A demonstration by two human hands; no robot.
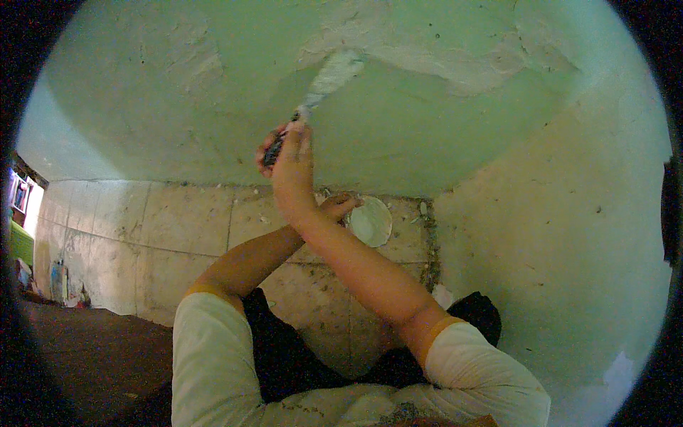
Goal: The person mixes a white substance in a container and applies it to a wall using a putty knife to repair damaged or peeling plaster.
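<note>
My right hand (290, 153) is closed round the dark handle of a putty knife (334, 77). The knife's wide blade is coated in pale filler and lies against the green wall (398, 135), at the lower edge of a rough grey-white patch (455, 71). Below and behind my right forearm, my left hand (340, 206) grips the left side of a round white tub (371, 222), with pale filler visible inside. My right forearm crosses over the left one and hides part of that wrist.
Worn floor tiles (185, 220) lie beneath, with crumbs of debris along the wall's foot. A second wall (541, 235) meets the green one at the right corner. A brown surface (92, 356) spreads at lower left, with small items (60, 281) beyond it.
</note>
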